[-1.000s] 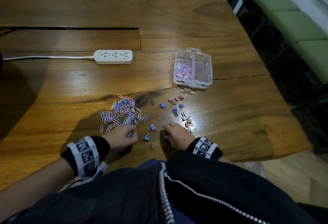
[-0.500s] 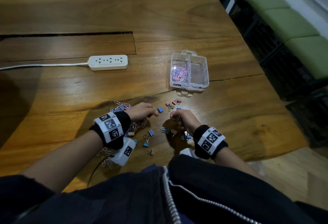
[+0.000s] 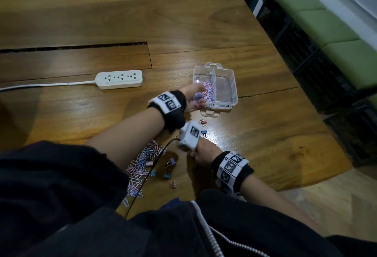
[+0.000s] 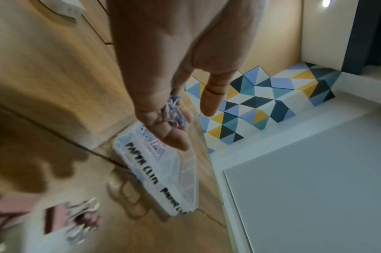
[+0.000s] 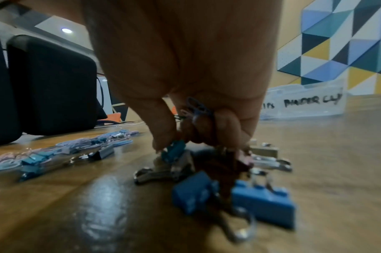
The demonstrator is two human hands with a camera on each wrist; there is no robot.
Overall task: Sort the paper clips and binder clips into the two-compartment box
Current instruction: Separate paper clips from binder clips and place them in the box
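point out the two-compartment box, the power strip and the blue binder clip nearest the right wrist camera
two-compartment box (image 3: 230, 105), head view, near right rim
power strip (image 3: 120, 79), head view, top face with sockets
blue binder clip (image 5: 263, 203), right wrist view, blue body

Left hand beside clear box

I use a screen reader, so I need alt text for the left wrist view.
The left hand holds a small bunch of paper clips over the clear two-compartment box, which sits on a wooden table. Black handwriting on the box's near wall reads "PAPER CLIPS".
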